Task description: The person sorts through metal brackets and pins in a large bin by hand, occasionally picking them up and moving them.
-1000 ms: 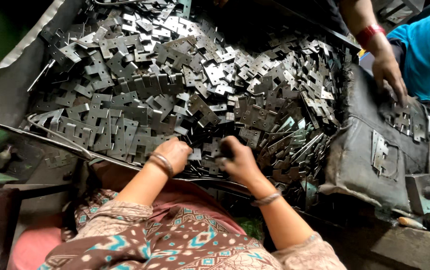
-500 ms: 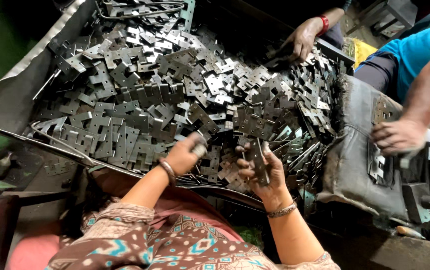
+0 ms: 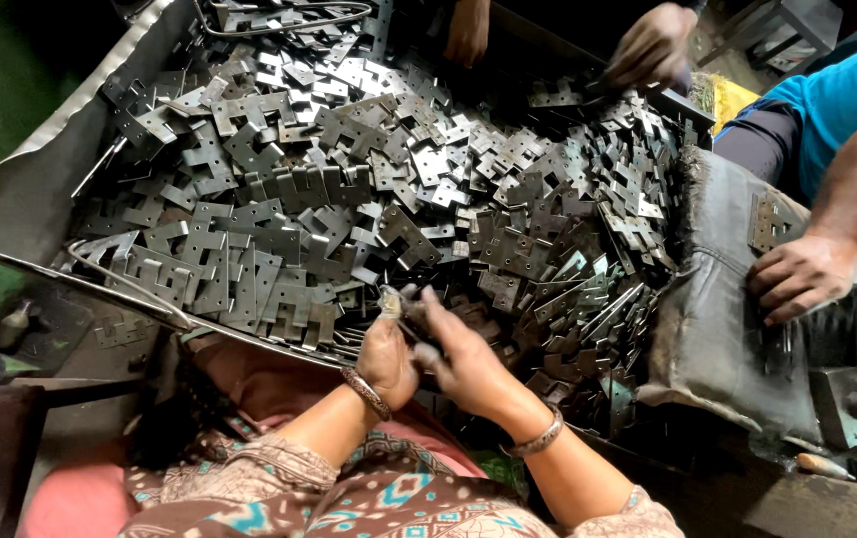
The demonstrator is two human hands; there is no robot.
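A big pile of flat grey metal hinge plates [image 3: 349, 199] fills a sheet-metal tray [image 3: 30, 199] in front of me. My left hand [image 3: 386, 361] and my right hand [image 3: 463, 359] meet at the pile's near edge, both with a bangle at the wrist. Together they pinch a small metal plate [image 3: 401, 302] held between the fingertips, just above the heap. Both forearms rise from my patterned sleeves at the bottom of the view.
A grey sack [image 3: 737, 309] lies to the right of the pile, with another person's hand [image 3: 802, 279] pressed on it. Two more hands [image 3: 653, 45] of others reach in at the far edge. A thin metal rod [image 3: 120, 279] crosses the tray's near left.
My hands have drawn together and lifted toward me with a plate between them. The other people's hands shifted: one settled on the sack, others came in at the far edge.
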